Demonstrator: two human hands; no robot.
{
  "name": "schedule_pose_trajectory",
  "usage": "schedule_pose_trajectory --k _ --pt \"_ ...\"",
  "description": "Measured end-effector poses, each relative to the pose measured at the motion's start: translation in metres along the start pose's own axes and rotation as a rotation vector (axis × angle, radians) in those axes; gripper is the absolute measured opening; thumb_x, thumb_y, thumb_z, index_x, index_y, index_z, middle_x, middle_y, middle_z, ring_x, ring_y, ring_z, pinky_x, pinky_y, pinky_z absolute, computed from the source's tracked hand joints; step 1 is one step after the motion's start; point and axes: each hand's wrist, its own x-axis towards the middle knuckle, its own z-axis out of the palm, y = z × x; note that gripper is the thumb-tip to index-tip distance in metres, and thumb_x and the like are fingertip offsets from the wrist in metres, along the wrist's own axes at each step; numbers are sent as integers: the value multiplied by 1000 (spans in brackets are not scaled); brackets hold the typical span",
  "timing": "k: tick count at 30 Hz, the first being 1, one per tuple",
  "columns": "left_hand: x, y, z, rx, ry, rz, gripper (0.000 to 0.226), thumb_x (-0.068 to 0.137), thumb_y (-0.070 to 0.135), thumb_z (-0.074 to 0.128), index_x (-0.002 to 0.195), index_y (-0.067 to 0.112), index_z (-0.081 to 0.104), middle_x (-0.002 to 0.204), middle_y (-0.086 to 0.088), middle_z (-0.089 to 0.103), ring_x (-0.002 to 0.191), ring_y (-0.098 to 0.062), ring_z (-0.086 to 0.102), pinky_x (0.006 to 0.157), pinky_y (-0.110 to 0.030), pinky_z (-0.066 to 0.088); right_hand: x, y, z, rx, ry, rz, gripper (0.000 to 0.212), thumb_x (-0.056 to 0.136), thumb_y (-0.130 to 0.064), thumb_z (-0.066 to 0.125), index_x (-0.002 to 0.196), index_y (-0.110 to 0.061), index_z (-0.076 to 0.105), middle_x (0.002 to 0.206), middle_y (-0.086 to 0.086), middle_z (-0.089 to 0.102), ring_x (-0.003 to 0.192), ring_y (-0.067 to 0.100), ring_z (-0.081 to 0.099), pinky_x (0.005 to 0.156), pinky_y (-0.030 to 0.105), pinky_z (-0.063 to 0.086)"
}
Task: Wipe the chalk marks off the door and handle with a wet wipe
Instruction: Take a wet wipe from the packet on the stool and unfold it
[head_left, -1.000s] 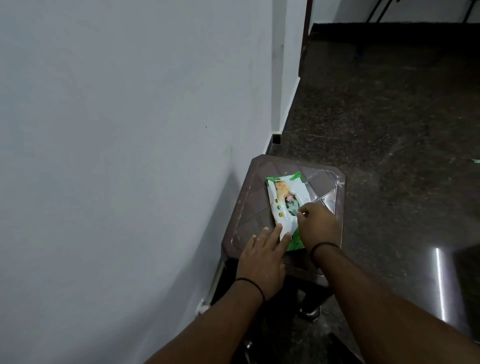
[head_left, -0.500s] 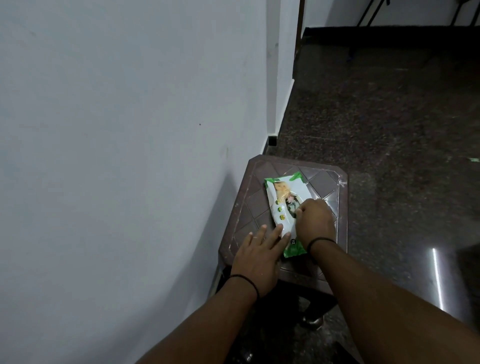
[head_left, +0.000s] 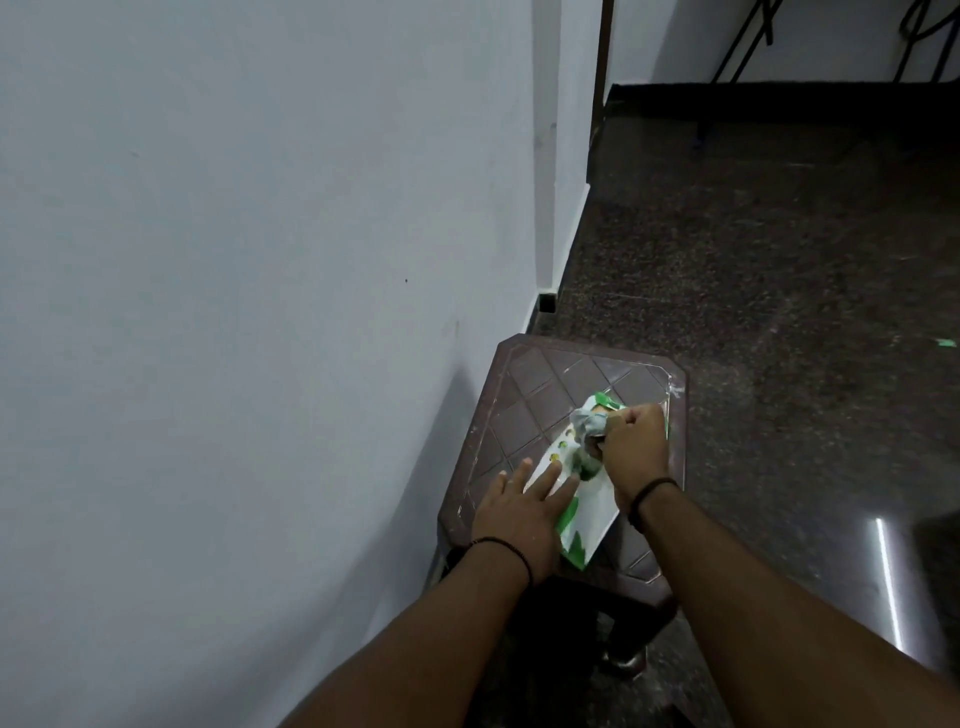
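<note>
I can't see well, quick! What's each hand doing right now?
Left hand: open, fingers flat, pressing the wipes pack down on the stool.
Right hand: closed, pinching a wet wipe at the pack.

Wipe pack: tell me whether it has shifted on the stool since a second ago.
Yes. The wipe pack has slid toward the stool's right edge and turned, its far end swinging right.

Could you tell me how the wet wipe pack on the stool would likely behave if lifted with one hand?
The wet wipe pack looks like a soft pouch, so it would probably sag. It likely slides easily: the left hand lies flat on it while the right hand pulls a wipe.
</note>
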Motion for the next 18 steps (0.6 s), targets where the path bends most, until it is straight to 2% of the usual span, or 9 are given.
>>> schedule_pose_trajectory --k 2,5,7,8,10,12,14,15,18 --pt "4 4 1 31 -20 0 72 95 38 47 154 37 6 165 5 -1 151 -28 -2 120 -49 5 0 -3 2 95 -94 72 15 97 0 36 102 -2 50 94 17 54 84 30 53 77 49 53" --pt "5 9 2 -1 -39 -30 69 95 34 46 155 32 10 165 2 3 151 -28 1 121 -48 7 -4 -7 0 203 -189 128 16 99 0 35 101 -5 51 93 19 54 78 29 54 67 42 49" --pt "2 14 -3 -57 52 -45 60 93 26 47 150 22 27 158 -6 26 146 -30 22 117 -45 22 -10 -9 -4 245 -210 127 14 102 -3 38 101 -3 51 92 20 54 75 29 54 65 40 49" --pt "-1 17 -7 -116 143 -70 51 92 22 47 142 18 41 147 -9 42 136 -31 38 109 -43 33 -13 -10 -7 257 -213 125 15 103 -6 39 103 0 53 94 21 54 79 31 55 69 44 51" --pt "-6 20 -16 -386 347 -206 34 94 19 45 125 18 59 121 -8 63 112 -30 59 92 -39 46 -18 -11 -15 281 -228 135 22 106 -13 43 107 5 55 96 24 57 85 34 58 78 51 53" --pt "-10 22 -30 -696 458 -353 31 97 25 45 122 21 62 117 -5 67 108 -26 62 92 -34 48 -25 -14 -23 318 -289 149 24 105 -18 47 105 4 56 93 23 61 81 33 60 76 46 55" --pt "-12 23 -48 -1049 413 -402 36 97 32 51 132 25 56 119 -4 67 110 -24 63 98 -36 48 -33 -20 -29 369 -384 178 19 102 -17 52 103 2 56 90 18 63 76 25 61 71 35 56" --pt "-13 24 -59 -1223 367 -396 39 96 33 55 135 26 53 115 -5 68 105 -24 65 96 -39 50 -38 -25 -31 399 -430 189 17 100 -14 55 102 2 58 89 16 64 74 21 62 69 29 58" --pt "-26 29 -88 -1496 316 -356 25 95 17 60 120 18 63 91 -7 70 74 -20 65 65 -31 52 -54 -43 -34 457 -524 172 4 95 -2 59 96 1 62 78 12 70 62 16 67 53 20 54"
